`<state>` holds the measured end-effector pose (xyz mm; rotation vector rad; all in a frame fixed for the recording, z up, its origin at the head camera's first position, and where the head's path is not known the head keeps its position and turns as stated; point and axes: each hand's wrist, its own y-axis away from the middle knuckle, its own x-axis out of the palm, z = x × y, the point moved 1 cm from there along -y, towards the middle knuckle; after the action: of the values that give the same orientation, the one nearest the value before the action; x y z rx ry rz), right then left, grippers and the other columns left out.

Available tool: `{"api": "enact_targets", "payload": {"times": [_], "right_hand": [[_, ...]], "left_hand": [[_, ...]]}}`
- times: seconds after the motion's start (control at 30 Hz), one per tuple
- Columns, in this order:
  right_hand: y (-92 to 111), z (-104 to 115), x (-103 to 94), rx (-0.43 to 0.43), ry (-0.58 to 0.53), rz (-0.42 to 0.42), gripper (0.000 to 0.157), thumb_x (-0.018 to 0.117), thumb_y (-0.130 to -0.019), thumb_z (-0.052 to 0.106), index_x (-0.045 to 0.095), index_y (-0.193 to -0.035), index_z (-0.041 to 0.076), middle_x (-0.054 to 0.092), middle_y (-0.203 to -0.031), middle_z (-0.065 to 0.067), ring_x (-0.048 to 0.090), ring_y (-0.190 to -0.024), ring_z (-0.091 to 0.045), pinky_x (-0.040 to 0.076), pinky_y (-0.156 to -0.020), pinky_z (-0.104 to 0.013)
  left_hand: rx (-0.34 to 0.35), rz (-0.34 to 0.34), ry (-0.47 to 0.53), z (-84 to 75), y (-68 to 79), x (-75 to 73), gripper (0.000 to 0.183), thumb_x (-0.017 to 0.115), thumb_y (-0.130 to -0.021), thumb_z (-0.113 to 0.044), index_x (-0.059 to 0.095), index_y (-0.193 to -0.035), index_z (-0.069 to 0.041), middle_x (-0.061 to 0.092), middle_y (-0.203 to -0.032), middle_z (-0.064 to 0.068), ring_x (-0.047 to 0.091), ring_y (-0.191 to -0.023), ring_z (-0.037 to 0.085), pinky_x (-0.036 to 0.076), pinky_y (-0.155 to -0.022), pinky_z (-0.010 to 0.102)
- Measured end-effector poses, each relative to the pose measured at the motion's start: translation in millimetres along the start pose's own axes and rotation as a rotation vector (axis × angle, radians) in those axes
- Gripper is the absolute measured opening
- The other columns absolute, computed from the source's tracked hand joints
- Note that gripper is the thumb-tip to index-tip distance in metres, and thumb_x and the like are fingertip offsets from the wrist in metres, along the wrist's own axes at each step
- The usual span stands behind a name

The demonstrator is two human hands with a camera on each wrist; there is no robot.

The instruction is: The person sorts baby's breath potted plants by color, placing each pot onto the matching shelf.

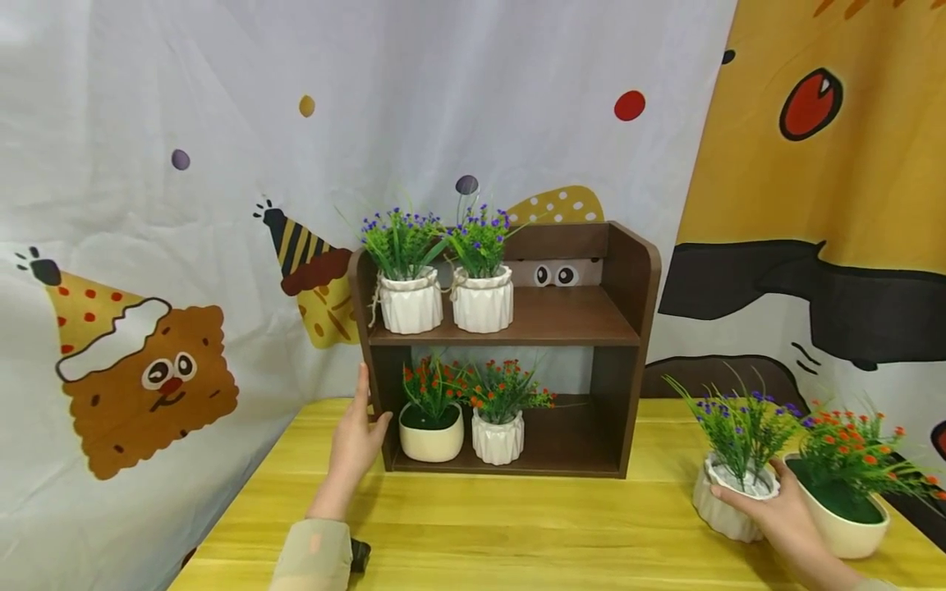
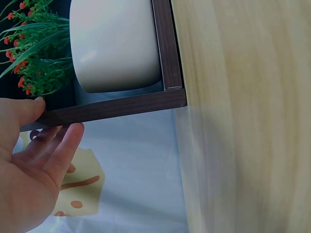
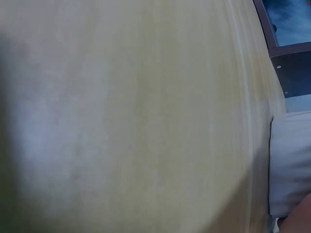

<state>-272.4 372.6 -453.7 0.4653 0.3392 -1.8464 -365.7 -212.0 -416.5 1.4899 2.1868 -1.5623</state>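
My left hand (image 1: 355, 439) is at the left side of a dark brown two-tier shelf (image 1: 510, 341). In the left wrist view, its thumb lies on the inner side of the side panel (image 2: 112, 107) and its fingers on the outer side. On the right, my right hand (image 1: 791, 517) grips a white ribbed flowerpot (image 1: 727, 501) with purple flowers, thumb in front and fingers partly hidden behind. The right wrist view catches only an edge of that flowerpot (image 3: 291, 165) and a bit of the hand (image 3: 299, 218).
Two white pots with purple flowers (image 1: 410, 304) stand at the upper tier's left. Below are a cream pot (image 1: 431, 435) and a white ribbed pot (image 1: 498, 439) with red-orange flowers. Another cream pot (image 1: 850, 525) stands beside my right hand on the wooden table (image 1: 517, 525).
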Motion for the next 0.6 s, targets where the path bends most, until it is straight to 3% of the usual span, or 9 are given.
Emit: {"api": "enact_targets", "payload": {"times": [0.07, 0.17, 0.27, 0.43, 0.6], "right_hand": [[-2.0, -1.2, 2.0, -0.011, -0.001, -0.016, 0.119, 0.074, -0.085, 0.037, -0.016, -0.147, -0.011, -0.006, -0.150, -0.041, 0.010, -0.137, -0.052, 0.021, -0.106, -0.062], [-2.0, -4.1, 3.5, -0.058, -0.001, -0.042, 0.114, 0.076, -0.085, 0.032, -0.008, -0.147, -0.014, 0.007, -0.148, -0.043, 0.021, -0.132, -0.049, 0.035, -0.100, -0.032], [-1.0, -6.7, 5.3, -0.092, 0.009, -0.069, 0.109, 0.076, -0.084, 0.031, -0.001, -0.147, -0.015, 0.016, -0.145, -0.043, 0.026, -0.128, -0.047, 0.032, -0.077, -0.010], [-0.3, -10.5, 9.5, -0.082, -0.006, -0.083, 0.107, 0.077, -0.084, 0.033, 0.005, -0.150, -0.011, 0.022, -0.147, -0.036, 0.030, -0.126, -0.041, 0.031, -0.071, -0.009], [0.5, -14.2, 11.3, -0.067, 0.004, -0.105, 0.100, 0.078, -0.083, 0.034, 0.015, -0.149, -0.009, 0.032, -0.144, -0.029, 0.042, -0.107, -0.016, 0.035, -0.069, -0.009]], "left_hand": [[-0.002, -0.001, -0.001, -0.2, 0.3, -0.3, 0.100, 0.071, -0.087, -0.004, 0.003, -0.158, -0.025, 0.054, -0.126, 0.035, 0.062, -0.078, 0.043, 0.048, -0.063, 0.053], [-0.004, 0.001, -0.001, -0.5, 0.3, -0.4, 0.100, 0.070, -0.088, -0.004, 0.003, -0.158, -0.026, 0.054, -0.127, 0.035, 0.062, -0.082, 0.044, 0.048, -0.064, 0.053], [-0.006, 0.003, 0.001, -1.0, -0.2, -1.0, 0.100, 0.070, -0.088, -0.004, 0.002, -0.158, -0.026, 0.053, -0.128, 0.035, 0.062, -0.083, 0.045, 0.048, -0.065, 0.054], [-0.001, -0.010, 0.005, -1.2, -0.8, -1.7, 0.099, 0.070, -0.087, -0.003, 0.004, -0.158, -0.024, 0.051, -0.131, 0.034, 0.062, -0.084, 0.045, 0.048, -0.065, 0.054], [0.013, -0.023, 0.003, -2.2, 0.5, -0.6, 0.101, 0.071, -0.086, -0.001, 0.004, -0.158, -0.025, 0.051, -0.130, 0.035, 0.062, -0.086, 0.046, 0.048, -0.066, 0.055]]}}
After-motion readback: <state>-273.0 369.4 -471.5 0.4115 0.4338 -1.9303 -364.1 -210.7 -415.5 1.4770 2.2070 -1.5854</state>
